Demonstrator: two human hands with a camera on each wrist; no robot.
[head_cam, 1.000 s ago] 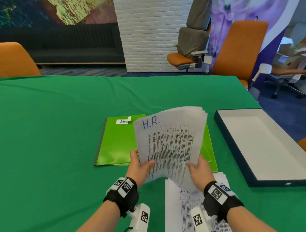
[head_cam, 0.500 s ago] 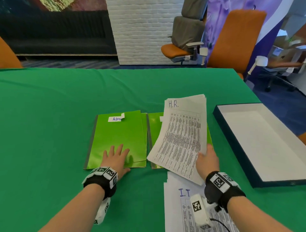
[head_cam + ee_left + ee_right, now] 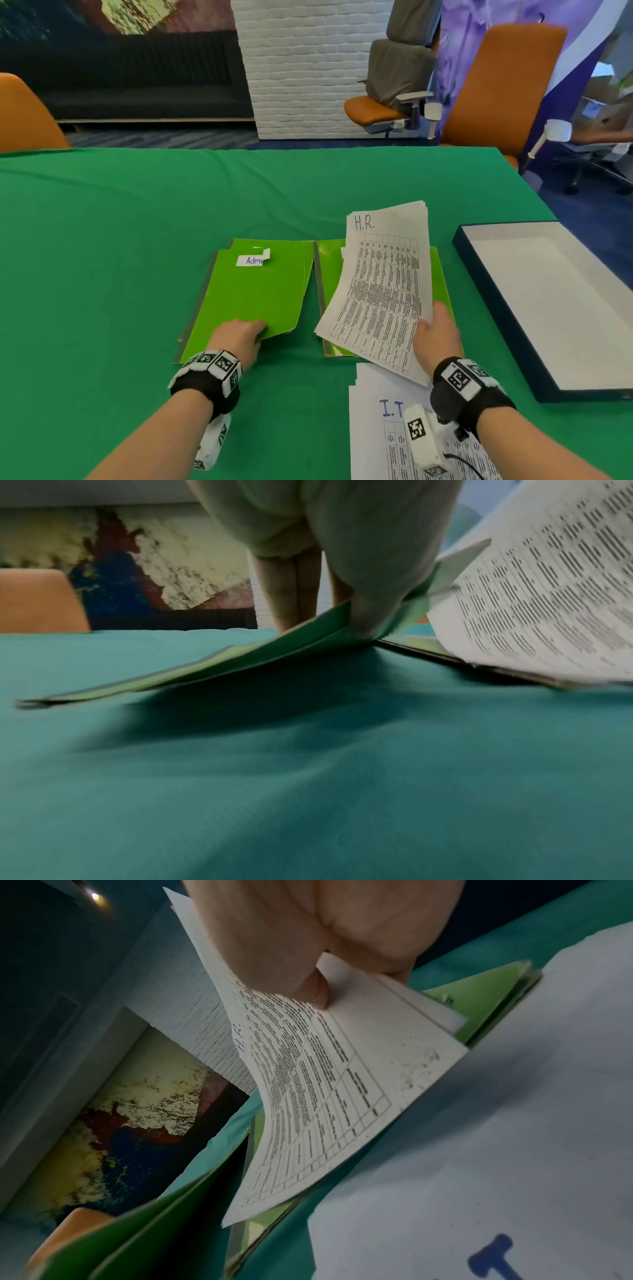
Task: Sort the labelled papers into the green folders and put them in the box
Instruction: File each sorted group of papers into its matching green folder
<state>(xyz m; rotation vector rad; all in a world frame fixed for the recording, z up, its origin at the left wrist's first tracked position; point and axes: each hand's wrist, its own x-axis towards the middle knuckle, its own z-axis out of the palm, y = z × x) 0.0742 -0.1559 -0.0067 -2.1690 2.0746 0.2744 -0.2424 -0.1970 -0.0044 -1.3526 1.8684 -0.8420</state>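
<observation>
Two green folders lie side by side on the green table. The left folder [image 3: 253, 291] [image 3: 274, 653] bears an "Adm" label; my left hand [image 3: 245, 334] [image 3: 363, 593] pinches its near right corner and lifts it off the cloth. My right hand [image 3: 436, 329] [image 3: 318, 961] grips the lower right edge of the "H.R." paper stack [image 3: 383, 287] [image 3: 308, 1074], held slanted above the right folder [image 3: 329, 301] [image 3: 479, 999]. A stack labelled "I.T" [image 3: 380, 431] [image 3: 514, 1123] lies near me. The dark box [image 3: 496, 308] stands open at the right.
Orange chairs [image 3: 496, 85] stand behind the table's far edge and at the far left [image 3: 24, 116]. A white brick pillar [image 3: 308, 68] rises beyond. Bare green cloth [image 3: 102, 240] stretches left and behind the folders.
My left hand let go of the H.R. stack, came down flat on the left folder, and now pinches its near corner. The right hand alone carries the stack, moved right over the other folder.
</observation>
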